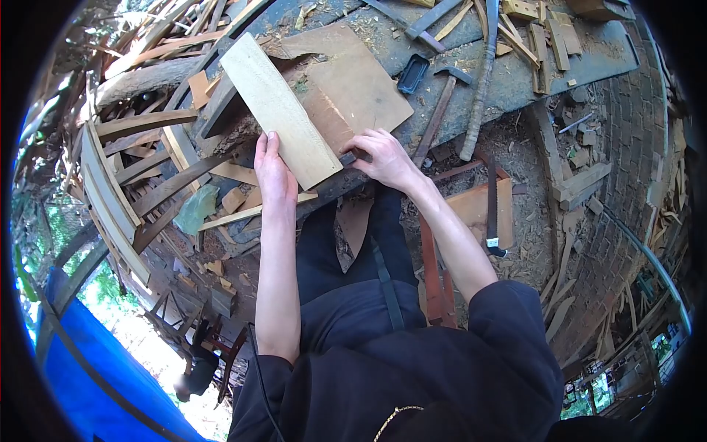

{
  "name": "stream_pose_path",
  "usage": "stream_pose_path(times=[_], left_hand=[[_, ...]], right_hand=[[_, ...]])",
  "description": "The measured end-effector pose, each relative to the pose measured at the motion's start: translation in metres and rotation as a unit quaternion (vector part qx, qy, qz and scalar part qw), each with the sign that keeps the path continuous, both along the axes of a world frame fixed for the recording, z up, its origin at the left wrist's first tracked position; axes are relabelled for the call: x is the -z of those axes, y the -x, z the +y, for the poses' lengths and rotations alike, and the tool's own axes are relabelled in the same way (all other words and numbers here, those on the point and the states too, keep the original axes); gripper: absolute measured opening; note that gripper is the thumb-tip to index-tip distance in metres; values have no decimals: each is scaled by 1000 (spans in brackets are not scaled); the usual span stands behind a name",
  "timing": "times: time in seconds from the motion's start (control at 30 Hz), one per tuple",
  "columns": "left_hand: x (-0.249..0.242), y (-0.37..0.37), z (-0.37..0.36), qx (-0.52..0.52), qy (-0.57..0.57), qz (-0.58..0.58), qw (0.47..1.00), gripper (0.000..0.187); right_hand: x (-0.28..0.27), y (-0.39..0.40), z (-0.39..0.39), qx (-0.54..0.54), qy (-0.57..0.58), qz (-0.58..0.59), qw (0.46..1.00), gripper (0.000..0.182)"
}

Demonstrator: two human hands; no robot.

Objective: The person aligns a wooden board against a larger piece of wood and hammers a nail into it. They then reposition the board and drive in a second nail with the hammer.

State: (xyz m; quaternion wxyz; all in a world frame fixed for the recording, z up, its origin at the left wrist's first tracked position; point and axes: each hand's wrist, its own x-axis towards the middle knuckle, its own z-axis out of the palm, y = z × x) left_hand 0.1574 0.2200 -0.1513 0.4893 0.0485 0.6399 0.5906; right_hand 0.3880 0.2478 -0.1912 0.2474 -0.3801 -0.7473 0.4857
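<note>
A pale, flat wooden board (283, 114) lies at a slant across the near edge of the workbench. My left hand (276, 173) grips its left edge, with the thumb on top and the fingers mostly hidden beneath. By the board's lower right corner, my right hand (384, 160) is closed in a pinch on a small dark block-like piece (347, 158), whose kind I cannot make out. That piece touches or nearly touches the board's edge. Under and beyond the board is a wider brown wooden sheet (361, 81).
Right of my hands lie a hammer (440, 110), a long wrapped bar (482, 88) and a small black tray (413, 74). A handsaw (493, 206) is below the bench at right. Curved wood strips (110, 199) and scraps crowd the left. A person (199, 368) is at lower left.
</note>
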Motion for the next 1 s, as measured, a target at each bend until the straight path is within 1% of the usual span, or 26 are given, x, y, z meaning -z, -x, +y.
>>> stream_pose_path(times=[0.1,0.2,0.6,0.8,0.87,0.9,0.97,1.0], left_hand=[[2,2,-1,0,-3,-4,1000,40],[2,2,-1,1,-3,-9,1000,40],[-2,3,-2,-2,-1,-28,1000,39],[-13,7,1,-4,12,-53,999,41],[-20,10,4,-1,20,-51,999,41],[-21,12,5,0,25,-56,998,40],[-24,16,8,1,30,-60,998,40],[-25,18,9,2,34,-65,997,40]], right_hand=[[1,2,-1,8,14,3,1000,26],[1,1,-1,9,-3,5,1000,27],[-1,-1,-1,9,29,19,999,31],[-4,-3,-6,-29,46,14,998,30],[-5,2,-15,23,78,47,996,31],[-8,5,-18,23,78,47,996,31],[-15,10,-22,89,259,60,960,31],[-12,11,-24,89,259,60,960,31]])
